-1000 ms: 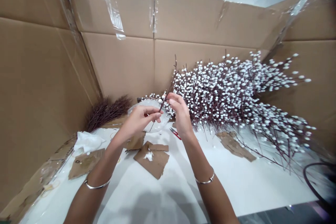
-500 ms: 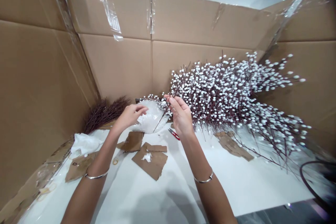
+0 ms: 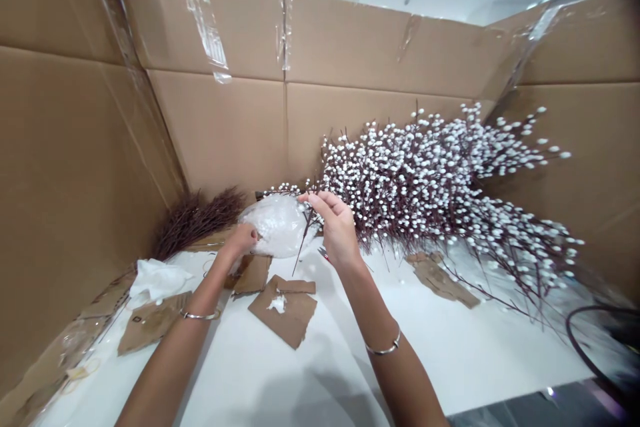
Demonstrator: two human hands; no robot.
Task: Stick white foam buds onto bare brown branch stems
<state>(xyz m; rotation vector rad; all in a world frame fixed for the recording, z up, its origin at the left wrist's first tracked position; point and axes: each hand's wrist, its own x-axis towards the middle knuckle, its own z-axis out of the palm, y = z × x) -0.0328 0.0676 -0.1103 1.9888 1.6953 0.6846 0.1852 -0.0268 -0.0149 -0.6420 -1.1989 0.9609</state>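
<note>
Between the thumb and fingers of my right hand (image 3: 339, 230) is a thin brown artificial twig (image 3: 303, 240), its bare end pointing down. Some white buds show near its upper part, though I cannot tell which belong to it. At the left side of a clear plastic bag of white buds (image 3: 280, 223), my left hand (image 3: 243, 240) is closed with its fingers curled; what they hold, if anything, is hidden. Red-handled snips (image 3: 324, 253) lie on the table, partly covered by my right hand.
A big pile of white-budded branches (image 3: 410, 180) fills the right. Bare brown twigs (image 3: 195, 220) lie at the left. Torn cardboard pieces (image 3: 290, 320) and white wadding (image 3: 157, 279) rest on the white table (image 3: 240, 373). Tall cardboard walls (image 3: 225, 120) surround it.
My left hand has moved down and slightly left to the bag's side, its fingers now curled. My right hand has shifted slightly left and down with the twig, which now hangs more upright.
</note>
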